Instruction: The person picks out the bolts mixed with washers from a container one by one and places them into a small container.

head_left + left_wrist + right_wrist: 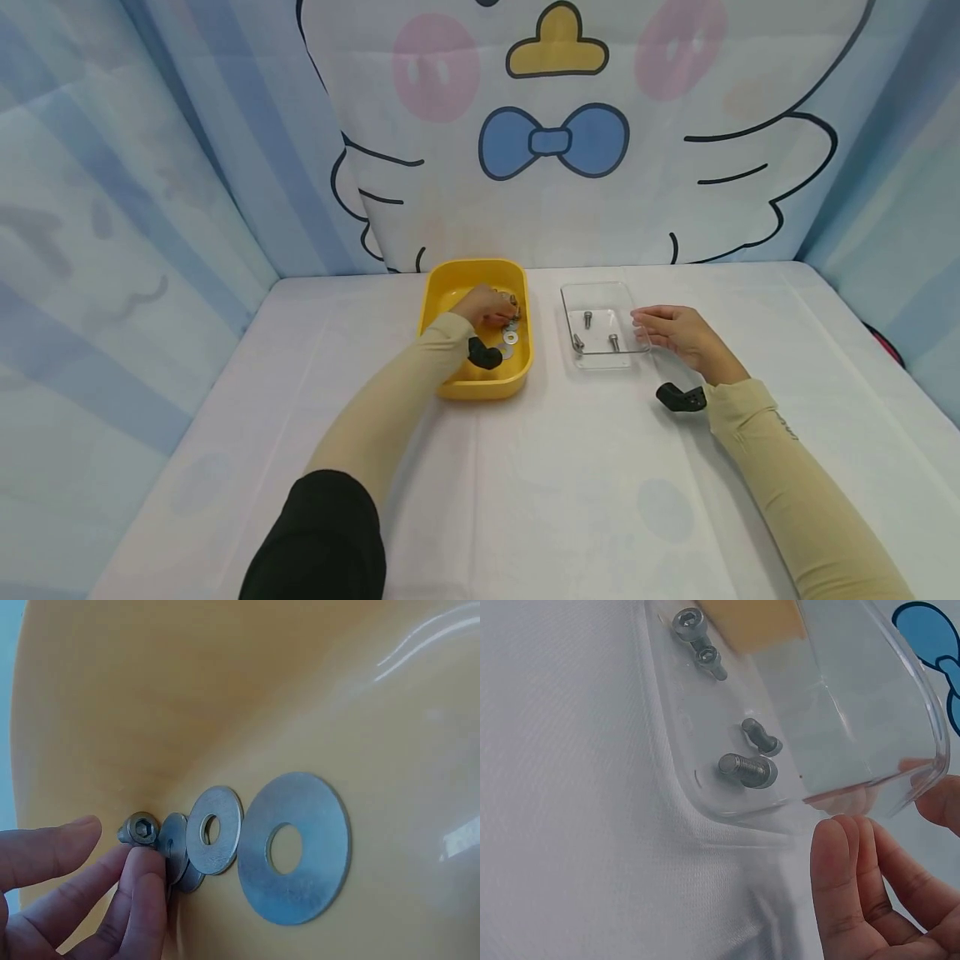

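Observation:
My left hand [487, 307] reaches into the yellow bin [480, 390]. In the left wrist view its fingers touch a socket-head bolt [142, 828], while the thumb stands a little apart from it. Beside the bolt, flat metal washers of different sizes lean along the bin, with a large washer [330, 847] nearest the camera. My right hand [678, 335] holds the right side of a clear plastic box [600, 291] at its wall. Inside the box lie several socket-head bolts, large and small, among them a thick bolt [742, 771] and a thin bolt [761, 737].
Both containers stand side by side on a table with a white cloth [555, 492], the yellow bin left of the clear box. A printed cartoon curtain [555, 217] rises behind the table's far edge, and blue-white fabric [112, 250] hangs at the sides.

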Available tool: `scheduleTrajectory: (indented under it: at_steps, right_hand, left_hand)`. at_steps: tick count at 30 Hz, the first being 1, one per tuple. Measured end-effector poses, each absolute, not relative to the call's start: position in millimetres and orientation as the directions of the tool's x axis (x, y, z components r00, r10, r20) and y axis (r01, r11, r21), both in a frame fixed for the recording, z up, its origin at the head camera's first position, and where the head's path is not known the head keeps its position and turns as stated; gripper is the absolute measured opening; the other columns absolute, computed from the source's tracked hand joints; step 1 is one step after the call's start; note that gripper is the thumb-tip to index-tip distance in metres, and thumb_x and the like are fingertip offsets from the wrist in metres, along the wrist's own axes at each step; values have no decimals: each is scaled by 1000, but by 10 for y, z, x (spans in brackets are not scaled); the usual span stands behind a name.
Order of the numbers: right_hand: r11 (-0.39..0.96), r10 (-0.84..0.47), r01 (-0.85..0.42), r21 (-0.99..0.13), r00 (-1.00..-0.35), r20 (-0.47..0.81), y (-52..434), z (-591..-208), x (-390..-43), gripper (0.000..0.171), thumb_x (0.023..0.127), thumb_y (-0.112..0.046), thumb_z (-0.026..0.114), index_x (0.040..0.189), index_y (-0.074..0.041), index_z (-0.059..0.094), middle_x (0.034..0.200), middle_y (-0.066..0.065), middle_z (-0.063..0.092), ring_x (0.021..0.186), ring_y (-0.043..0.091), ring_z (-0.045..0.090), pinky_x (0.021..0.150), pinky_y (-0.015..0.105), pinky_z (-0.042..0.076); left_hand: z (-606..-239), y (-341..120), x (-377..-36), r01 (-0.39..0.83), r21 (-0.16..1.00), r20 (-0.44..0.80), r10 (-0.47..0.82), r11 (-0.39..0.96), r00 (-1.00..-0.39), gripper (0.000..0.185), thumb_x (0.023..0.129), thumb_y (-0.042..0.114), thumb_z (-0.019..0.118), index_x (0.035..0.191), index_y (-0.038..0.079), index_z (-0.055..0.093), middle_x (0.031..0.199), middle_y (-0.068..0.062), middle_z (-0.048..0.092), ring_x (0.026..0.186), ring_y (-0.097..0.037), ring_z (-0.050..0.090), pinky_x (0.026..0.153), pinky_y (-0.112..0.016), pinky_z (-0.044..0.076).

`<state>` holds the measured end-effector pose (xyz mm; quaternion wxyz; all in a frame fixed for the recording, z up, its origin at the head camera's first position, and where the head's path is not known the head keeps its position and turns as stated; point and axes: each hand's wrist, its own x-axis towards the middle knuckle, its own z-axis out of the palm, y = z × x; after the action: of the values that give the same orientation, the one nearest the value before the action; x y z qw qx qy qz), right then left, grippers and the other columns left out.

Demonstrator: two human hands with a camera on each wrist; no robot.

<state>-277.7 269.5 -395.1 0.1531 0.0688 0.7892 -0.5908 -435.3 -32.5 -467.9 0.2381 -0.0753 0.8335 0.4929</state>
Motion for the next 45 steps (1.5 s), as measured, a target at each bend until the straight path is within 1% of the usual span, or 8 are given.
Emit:
scheduleTrajectory:
  at_steps: [4, 5, 13, 17, 19, 25, 32, 45]
  right_hand:
    - [285, -74, 290, -914, -944, -323, 2703, -3960, -2792, 56, 94, -27, 57, 135, 6, 38, 83, -24, 58, 79, -4, 59, 76, 10, 53]
    - [284, -75, 289, -914, -944, -322, 2703, -3961, -2793, 56, 94, -26, 57, 135, 6, 38, 83, -24, 58, 79, -4, 59, 75, 10, 53]
    - [278, -79, 279, -919, -947, -312, 2699, -3957, -2776, 61, 91, -32, 62, 134, 6, 40, 84, -22, 58, 79, -4, 59, 76, 11, 53]
    - [244, -99, 256, -935, -953, -287, 2722, -3970, -2769, 58, 85, -36, 68, 125, 2, 50, 87, -18, 60, 78, -2, 61, 74, 12, 54]
    - [244, -103, 247, -938, -955, -278, 2723, -3969, -2763, 59, 84, -38, 69, 124, 1, 51, 89, -16, 59, 78, -2, 61, 73, 12, 54]
    - [292, -78, 270, -918, -950, -304, 2691, -3949, -2758, 66, 89, -36, 64, 134, 6, 40, 88, -19, 57, 80, -4, 59, 75, 10, 53]
    - [283, -76, 293, -913, -942, -326, 2691, -3951, -2779, 60, 93, -29, 59, 136, 6, 37, 84, -23, 58, 78, -4, 59, 75, 10, 53]
    - [283, -75, 292, -913, -943, -325, 2693, -3957, -2782, 58, 93, -29, 58, 135, 6, 37, 83, -24, 58, 78, -5, 59, 75, 10, 52]
  left_hand:
    - [-4642, -324, -4303, -359, 801, -458, 105, 478, -883, 18, 68, 10, 82, 77, 0, 70, 69, -10, 67, 58, -17, 68, 57, -23, 57]
    - [-4788, -334, -4428, -359, 811, -453, 107, 462, -885, 17, 66, 8, 82, 75, -1, 69, 68, -11, 67, 59, -19, 68, 57, -24, 57]
    - [-4936, -269, -4490, -475, 851, -508, 124, 223, -852, 16, 70, -1, 77, 83, -7, 70, 83, -18, 70, 72, -26, 72, 65, -29, 60]
    - [-4521, -261, -4093, -502, 850, -521, 128, 159, -844, 16, 76, -3, 72, 91, -10, 69, 91, -21, 69, 80, -28, 71, 71, -28, 60]
    - [-4220, -268, -3806, -521, 843, -536, 122, 138, -835, 22, 82, -1, 67, 103, -9, 66, 104, -21, 67, 93, -28, 69, 82, -29, 58]
    - [-3673, -298, -3302, -548, 826, -563, 152, 130, -812, 31, 94, 2, 53, 123, -8, 55, 128, -22, 57, 119, -31, 57, 100, -31, 49]
    - [-3716, -325, -3296, -469, 866, -496, 173, 177, -851, 28, 90, -3, 56, 118, -5, 62, 120, -20, 64, 108, -27, 65, 91, -30, 54]
    - [-3913, -324, -3383, -384, 894, -429, 188, 232, -884, 30, 88, 2, 62, 117, -4, 63, 118, -20, 64, 109, -29, 63, 90, -32, 54]
